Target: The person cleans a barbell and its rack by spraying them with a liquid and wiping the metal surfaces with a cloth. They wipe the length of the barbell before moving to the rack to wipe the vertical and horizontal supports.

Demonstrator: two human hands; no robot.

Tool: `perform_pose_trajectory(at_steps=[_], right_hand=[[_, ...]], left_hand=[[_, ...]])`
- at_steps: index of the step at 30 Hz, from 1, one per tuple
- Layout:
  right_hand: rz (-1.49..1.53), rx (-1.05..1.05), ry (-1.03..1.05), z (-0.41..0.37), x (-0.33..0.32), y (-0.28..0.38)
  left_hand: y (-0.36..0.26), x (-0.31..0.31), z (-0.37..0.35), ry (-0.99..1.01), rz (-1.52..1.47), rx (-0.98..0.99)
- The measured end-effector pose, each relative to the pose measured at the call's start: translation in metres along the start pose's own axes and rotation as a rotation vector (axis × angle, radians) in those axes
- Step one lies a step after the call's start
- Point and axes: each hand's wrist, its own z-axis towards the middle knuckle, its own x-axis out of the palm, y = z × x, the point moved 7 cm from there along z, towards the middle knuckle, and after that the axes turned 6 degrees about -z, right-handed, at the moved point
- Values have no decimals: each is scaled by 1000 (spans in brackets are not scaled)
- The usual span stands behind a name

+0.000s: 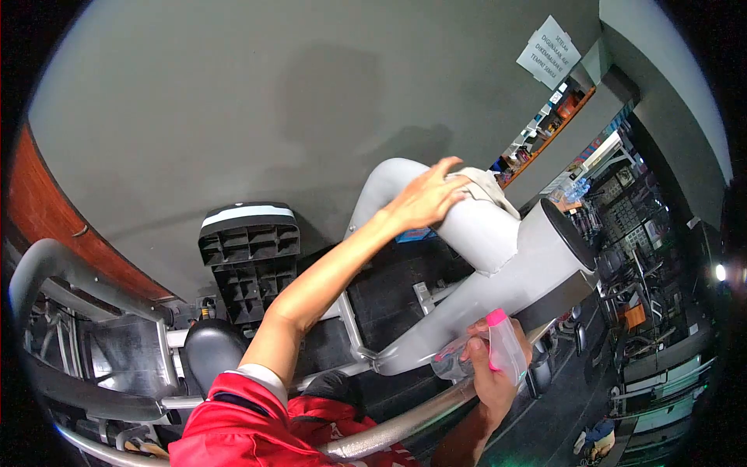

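My left hand (pixel 426 196) presses a pale cloth (pixel 484 187) onto the top of a thick light-grey machine tube (pixel 478 233). Its fingers lie over the cloth's near edge. Lower right, my right hand (pixel 494 370) is wrapped round a clear spray bottle (pixel 506 346) with pink parts at its head. The bottle is in front of the machine's lower grey frame (pixel 436 327). A metal bar (pixel 405 428) runs just below it.
Behind the machine is a grey wall (pixel 233 101) with a paper sign (pixel 549 53). Black step-like plastic parts (pixel 249 241) and a black rounded seat (pixel 214 350) stand left. Shelves (pixel 545 136) and more gym equipment (pixel 646 272) are at the right.
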Motion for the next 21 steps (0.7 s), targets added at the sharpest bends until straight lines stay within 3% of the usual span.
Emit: perform_pose_trajectory(at_steps=[2,4,6,8,10,11,12,14,16,17,19,21], right_hand=[[9,9,-5,0,0,-1],[19,23,-14,-1,-2,-4],[-74,-64,10,0,-2,-1],[-58,-46,3,0,-1,0],[-42,-30,1,0,-1,3],[-25,1,6,0,-1,4],[-10,31,8,0,-1,3],[-18,15,0,0,0,2],[-31,2,-12,0,-1,1],[-37,-8,-6,0,-1,1],[-46,-18,4,0,-1,1],[-61,-21,5,1,0,3]], left_hand=[[18,-9,-2,-78,43,5],[45,-23,-6,-130,296,-271],[94,-25,-26,-242,316,-461],[145,-21,-56,-253,213,-823],[202,-6,-94,-315,67,-1078],[235,10,-117,-243,90,-1144],[256,20,-135,-169,112,-1207],[253,39,-165,78,-160,-1297],[235,53,-185,-57,-473,-1316],[248,62,-196,-53,-477,-1315],[289,86,-223,-334,-783,-1337],[280,79,-207,-351,-812,-1324]])
